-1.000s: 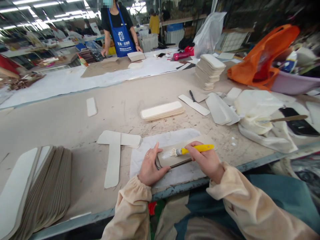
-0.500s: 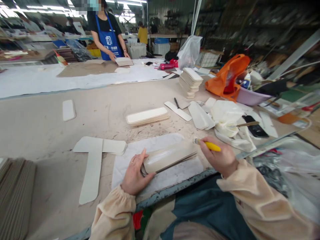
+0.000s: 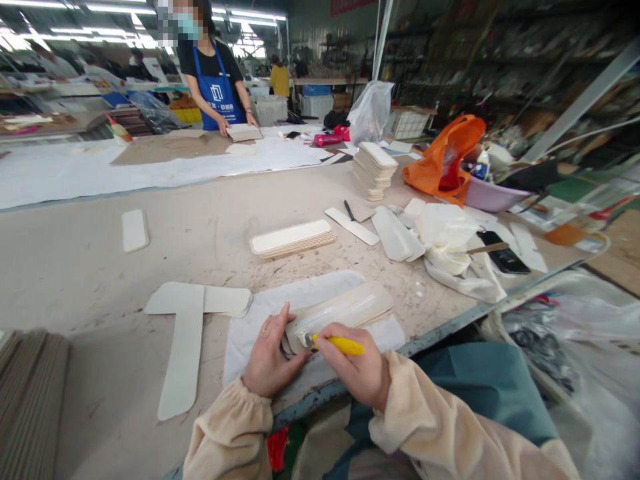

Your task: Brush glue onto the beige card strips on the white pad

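In my right hand (image 3: 361,368) is a small brush (image 3: 344,344) with a yellow handle, pinched between thumb and fingers. White paste clings to its bristles, which touch the near left end of a stack of long pale strips (image 3: 350,305). A glossy wet patch shines along the top strip. My left hand (image 3: 273,355) grips the left end of that stack, the thumb at the near edge and the fingers at the far side. Beneath the strips lies a white cloth-like sheet (image 3: 239,343), partly covered by my hands.
Beyond the sheet is another strip stack (image 3: 295,239), with a taller stack (image 3: 374,170) farther back. Loose white pieces (image 3: 183,360) lie left. A crumpled plastic bag (image 3: 447,233) and a phone (image 3: 503,252) are right. A co-worker (image 3: 215,80) stands across the table.
My right hand has brought the brush from the right end of the strips leftward to their left end, near my left hand. My left hand keeps its grip.
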`<action>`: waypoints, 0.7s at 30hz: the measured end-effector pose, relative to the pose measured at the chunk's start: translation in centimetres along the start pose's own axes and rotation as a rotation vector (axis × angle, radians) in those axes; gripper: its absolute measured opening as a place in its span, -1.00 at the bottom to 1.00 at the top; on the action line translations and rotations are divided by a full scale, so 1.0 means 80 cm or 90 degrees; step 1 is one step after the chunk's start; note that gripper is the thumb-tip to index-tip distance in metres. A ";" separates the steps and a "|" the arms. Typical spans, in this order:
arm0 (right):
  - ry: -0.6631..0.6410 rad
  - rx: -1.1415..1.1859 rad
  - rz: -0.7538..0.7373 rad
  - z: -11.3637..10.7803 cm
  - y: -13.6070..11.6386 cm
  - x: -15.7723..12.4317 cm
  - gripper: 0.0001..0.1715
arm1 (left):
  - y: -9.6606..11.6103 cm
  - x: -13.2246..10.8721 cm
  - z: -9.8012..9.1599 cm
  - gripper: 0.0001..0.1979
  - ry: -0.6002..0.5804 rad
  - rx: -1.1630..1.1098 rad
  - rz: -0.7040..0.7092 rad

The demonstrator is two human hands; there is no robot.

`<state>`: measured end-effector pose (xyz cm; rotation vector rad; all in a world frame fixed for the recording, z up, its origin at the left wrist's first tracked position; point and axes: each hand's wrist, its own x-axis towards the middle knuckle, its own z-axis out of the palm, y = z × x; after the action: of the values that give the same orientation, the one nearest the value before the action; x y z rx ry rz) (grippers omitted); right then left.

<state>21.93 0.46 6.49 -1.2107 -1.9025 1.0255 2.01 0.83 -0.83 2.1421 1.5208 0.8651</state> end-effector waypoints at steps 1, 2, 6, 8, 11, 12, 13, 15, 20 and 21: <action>0.014 0.058 0.060 -0.003 0.006 0.003 -0.71 | 0.001 0.000 0.000 -0.01 -0.005 0.003 -0.002; 0.036 0.102 0.119 -0.010 0.014 0.005 -0.70 | 0.001 0.000 -0.001 0.00 -0.010 0.006 -0.006; 0.144 0.104 0.259 -0.064 0.052 0.010 -0.67 | 0.004 0.001 -0.002 -0.03 -0.023 0.002 -0.010; 0.192 0.015 0.287 -0.099 0.064 0.009 -0.66 | 0.005 0.002 -0.003 -0.05 -0.025 -0.005 -0.009; 0.260 -0.106 0.299 -0.131 0.065 0.006 -0.68 | 0.005 0.003 -0.003 -0.05 -0.023 -0.009 -0.008; 0.265 -0.101 0.282 -0.131 0.061 0.005 -0.68 | 0.005 0.003 -0.003 -0.04 -0.024 -0.009 -0.007; 0.255 -0.067 0.257 -0.125 0.056 0.005 -0.67 | 0.005 0.003 -0.003 -0.02 -0.025 -0.010 -0.007; 0.198 0.062 0.205 -0.100 0.044 0.006 -0.65 | 0.005 0.002 -0.002 0.01 -0.031 -0.010 -0.009; 0.036 0.249 0.172 -0.018 0.025 0.014 -0.67 | 0.007 0.000 -0.003 0.08 -0.035 -0.018 -0.017; 0.013 0.241 0.172 -0.011 0.027 0.015 -0.67 | 0.007 0.000 -0.003 0.08 -0.033 -0.021 -0.018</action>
<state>23.14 2.35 5.18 -1.2619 -1.4647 1.4347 2.27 0.62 -0.30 2.0985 1.4976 0.8120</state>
